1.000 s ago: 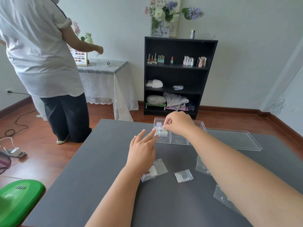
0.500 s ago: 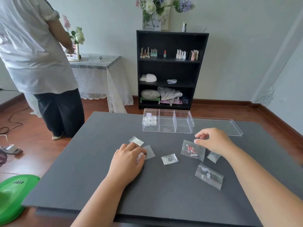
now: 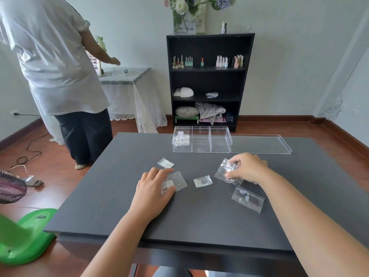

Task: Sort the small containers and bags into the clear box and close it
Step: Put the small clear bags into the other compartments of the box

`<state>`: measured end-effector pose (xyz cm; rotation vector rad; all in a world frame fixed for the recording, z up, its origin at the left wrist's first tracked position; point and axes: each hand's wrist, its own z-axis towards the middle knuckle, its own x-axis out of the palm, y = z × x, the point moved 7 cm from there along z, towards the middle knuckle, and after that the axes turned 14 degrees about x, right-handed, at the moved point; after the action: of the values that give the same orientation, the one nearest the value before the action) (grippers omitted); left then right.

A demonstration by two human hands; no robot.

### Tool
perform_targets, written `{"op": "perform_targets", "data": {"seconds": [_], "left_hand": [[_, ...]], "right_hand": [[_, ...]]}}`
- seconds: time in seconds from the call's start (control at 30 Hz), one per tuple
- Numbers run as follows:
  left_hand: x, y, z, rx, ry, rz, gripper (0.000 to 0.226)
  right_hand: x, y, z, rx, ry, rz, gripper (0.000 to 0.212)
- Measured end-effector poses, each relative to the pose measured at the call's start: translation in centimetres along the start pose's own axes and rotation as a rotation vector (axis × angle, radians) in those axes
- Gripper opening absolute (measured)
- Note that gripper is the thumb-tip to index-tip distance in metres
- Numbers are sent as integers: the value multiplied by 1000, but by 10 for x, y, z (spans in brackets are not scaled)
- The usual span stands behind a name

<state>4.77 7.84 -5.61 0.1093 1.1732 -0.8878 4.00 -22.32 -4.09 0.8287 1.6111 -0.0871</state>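
The clear box (image 3: 220,145) stands open at the far side of the dark table (image 3: 199,220), with three compartments. Several small round containers (image 3: 181,139) fill its left compartment. The box's lid (image 3: 259,145) lies flat to its right. My right hand (image 3: 247,167) pinches a small clear bag (image 3: 226,170) with white and red bits, lifted off the table. My left hand (image 3: 154,189) presses its fingers on a clear bag (image 3: 176,181) lying flat. Three more bags lie loose: one (image 3: 165,162) ahead of the left hand, one (image 3: 202,181) between the hands, one (image 3: 247,198) under my right wrist.
A person in a white shirt (image 3: 60,66) stands at the left by a lace-covered side table (image 3: 127,76). A black shelf unit (image 3: 208,80) stands against the back wall. A green object (image 3: 26,236) sits on the floor at lower left, and cables run over the wooden floor.
Both hands came back from the box to the bags. My right hand closed on a bag and lifted it; my left hand settled on another bag. The containers stay in the left compartment.
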Motion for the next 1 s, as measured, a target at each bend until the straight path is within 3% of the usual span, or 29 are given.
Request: {"op": "perform_targets", "data": {"seconds": [0.07, 0.17, 0.3, 0.43, 0.6, 0.73, 1.0], "left_hand": [[-5, -1, 1, 14, -59, -120, 43], [-11, -3, 4, 12, -148, -222, 43], [-13, 1, 8, -65, -277, -320, 34], [-9, 7, 11, -209, -324, -451, 34], [-10, 10, 10, -260, -355, -486, 21], [-7, 13, 10, -234, -346, -486, 13], [-3, 22, 11, -232, -359, -621, 32]], "right_hand": [[-3, 2, 0, -54, -2, 65, 29], [-11, 8, -3, -143, -3, 184, 50], [-25, 18, 2, -108, -1, 305, 28], [-44, 45, 12, -115, -34, 434, 36], [-61, 85, 26, -162, -90, 531, 3], [-59, 101, 48, -141, -141, 584, 50], [-29, 119, 64, -118, -220, 442, 51]]}}
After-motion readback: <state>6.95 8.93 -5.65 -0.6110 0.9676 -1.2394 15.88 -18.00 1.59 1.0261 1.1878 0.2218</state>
